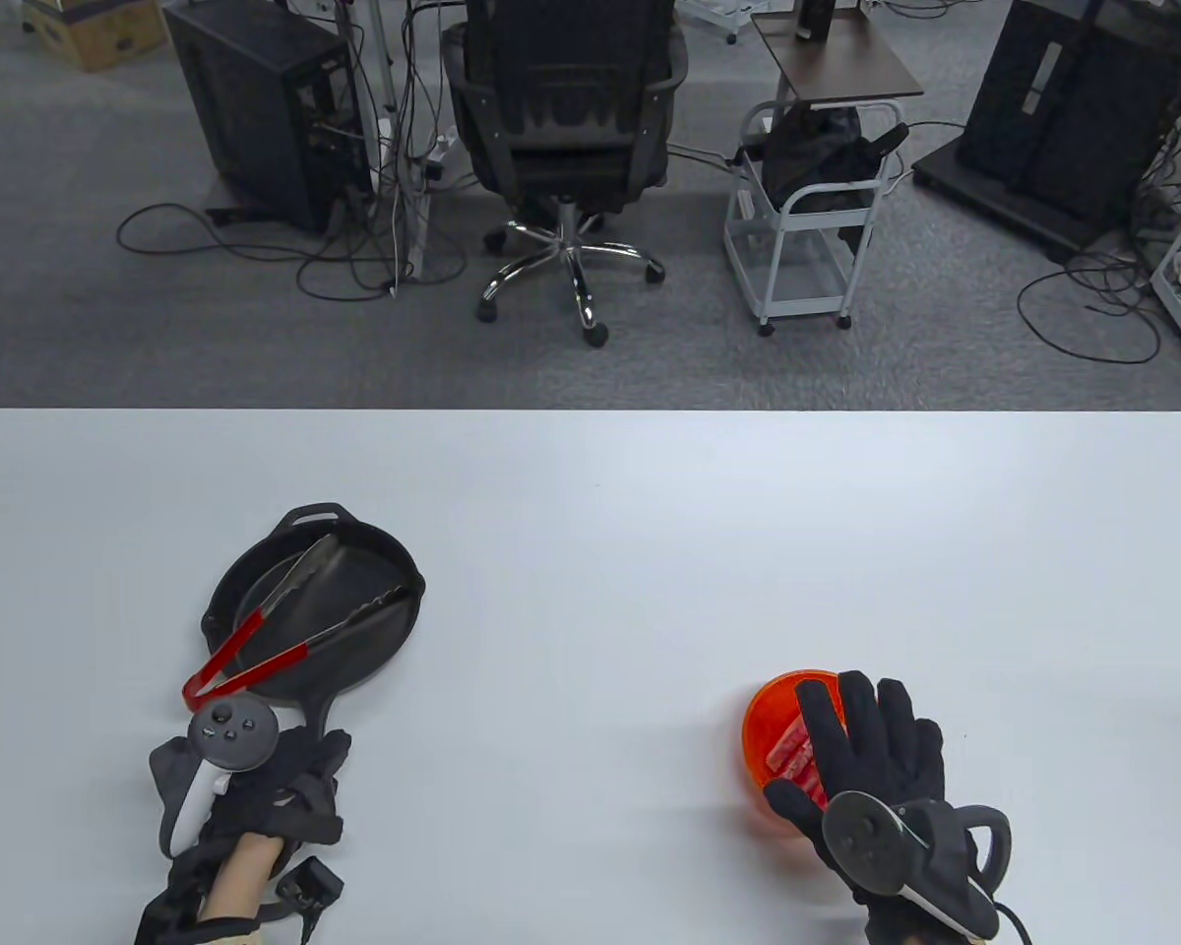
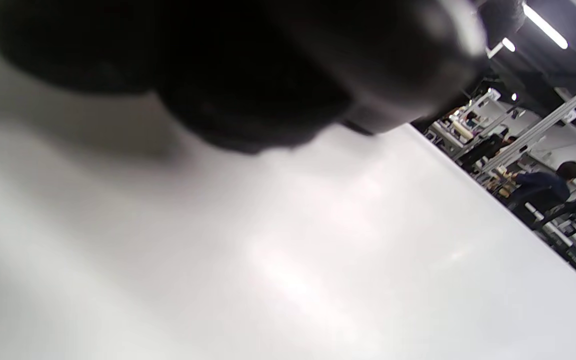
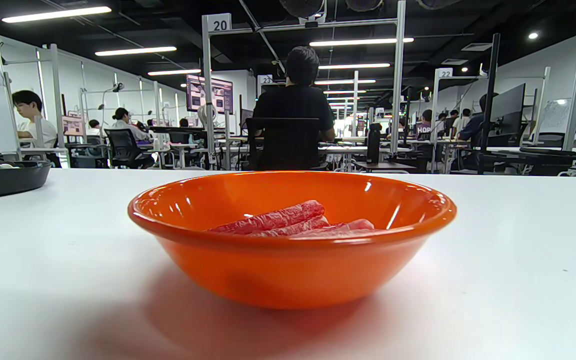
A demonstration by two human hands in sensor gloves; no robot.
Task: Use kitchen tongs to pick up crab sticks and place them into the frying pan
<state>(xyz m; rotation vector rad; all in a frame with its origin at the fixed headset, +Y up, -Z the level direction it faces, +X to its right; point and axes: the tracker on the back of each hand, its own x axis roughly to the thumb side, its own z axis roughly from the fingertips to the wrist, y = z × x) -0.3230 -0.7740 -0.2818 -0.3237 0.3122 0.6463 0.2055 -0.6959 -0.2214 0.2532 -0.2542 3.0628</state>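
A black frying pan sits at the table's left, with red-handled metal tongs lying across it. My left hand is at the near end of the pan's handle, which runs under its curled fingers. The left wrist view gives only a dark blur over the white tabletop. At the right, an orange bowl holds red crab sticks. My right hand lies over it with its fingers straight. In the right wrist view the bowl and crab sticks are close in front; no fingers show.
The white table stretches wide between pan and bowl. Beyond its far edge stand an office chair, a white cart and computer towers. The pan's rim shows at the left of the right wrist view.
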